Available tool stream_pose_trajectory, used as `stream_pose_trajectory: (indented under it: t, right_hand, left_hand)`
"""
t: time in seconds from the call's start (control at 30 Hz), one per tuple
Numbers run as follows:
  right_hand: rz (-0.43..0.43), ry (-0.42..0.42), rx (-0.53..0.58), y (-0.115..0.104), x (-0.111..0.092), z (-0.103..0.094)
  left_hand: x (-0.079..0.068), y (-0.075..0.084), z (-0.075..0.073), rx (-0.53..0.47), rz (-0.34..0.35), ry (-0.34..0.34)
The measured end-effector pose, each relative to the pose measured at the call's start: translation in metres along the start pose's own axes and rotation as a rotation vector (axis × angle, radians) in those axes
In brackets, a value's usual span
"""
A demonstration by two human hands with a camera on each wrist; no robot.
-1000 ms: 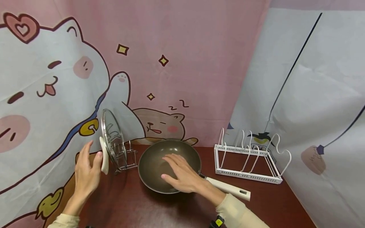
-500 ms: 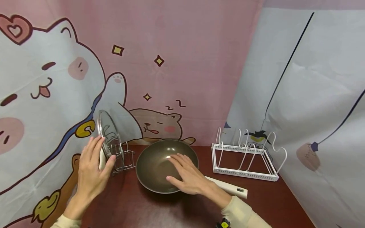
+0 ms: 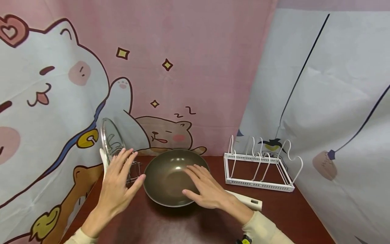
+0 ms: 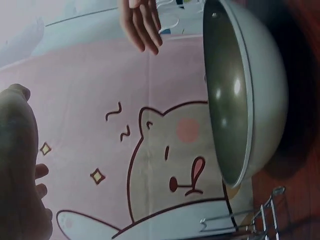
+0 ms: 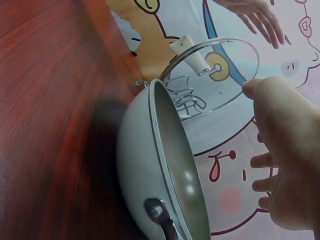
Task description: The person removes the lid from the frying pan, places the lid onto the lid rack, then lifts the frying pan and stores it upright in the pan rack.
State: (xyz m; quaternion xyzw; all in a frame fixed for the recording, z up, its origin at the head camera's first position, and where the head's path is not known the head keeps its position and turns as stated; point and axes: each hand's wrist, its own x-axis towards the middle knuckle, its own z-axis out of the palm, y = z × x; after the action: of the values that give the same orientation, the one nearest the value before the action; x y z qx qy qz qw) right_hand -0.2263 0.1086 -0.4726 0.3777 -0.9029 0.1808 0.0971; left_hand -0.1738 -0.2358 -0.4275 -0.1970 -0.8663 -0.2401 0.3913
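Note:
A wok (image 3: pixel 164 181) with a cream handle (image 3: pixel 248 200) stands upright on the table, its dark inside facing up. My right hand (image 3: pixel 205 188) hovers over the wok's right side, fingers extended and touching nothing that I can see. Left of the wok, my left hand (image 3: pixel 117 184) is raised with its fingers spread and holds nothing. Behind that hand a glass lid (image 3: pixel 111 135) with a cream handle (image 5: pixel 192 56) stands on edge in a wire rack (image 3: pixel 137 169). In the head view the left hand covers part of the lid and rack.
At the right on the dark red table (image 3: pixel 182 227) stands a white pan rack (image 3: pixel 259 184) with several upright wire dividers. A printed cartoon curtain (image 3: pixel 213 67) hangs behind the table and along both sides.
My left hand has moved right, from beside the lid's handle to in front of the lid and rack, nearer the wok. The right hand stays over the wok. The head view has shifted slightly.

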Motion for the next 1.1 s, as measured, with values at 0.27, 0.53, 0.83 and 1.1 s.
stream_pose_trajectory:
  t: [0.27, 0.53, 0.83, 1.1]
  right_hand:
    - [0.015, -0.002, -0.029, 0.007, -0.011, -0.004]
    - [0.031, 0.011, -0.055, 0.014, -0.025, -0.010]
    - [0.090, -0.015, -0.076, 0.028, -0.047, -0.020]
    - [0.126, -0.011, -0.105, 0.048, -0.070, -0.023]
  left_hand:
    - [-0.004, 0.008, 0.024, -0.019, 0.068, -0.028]
    - [-0.011, 0.011, 0.043, -0.027, 0.073, -0.097]
    - [-0.020, 0.007, 0.060, -0.045, 0.036, -0.154]
    - [-0.031, 0.002, 0.074, -0.039, -0.011, -0.198]
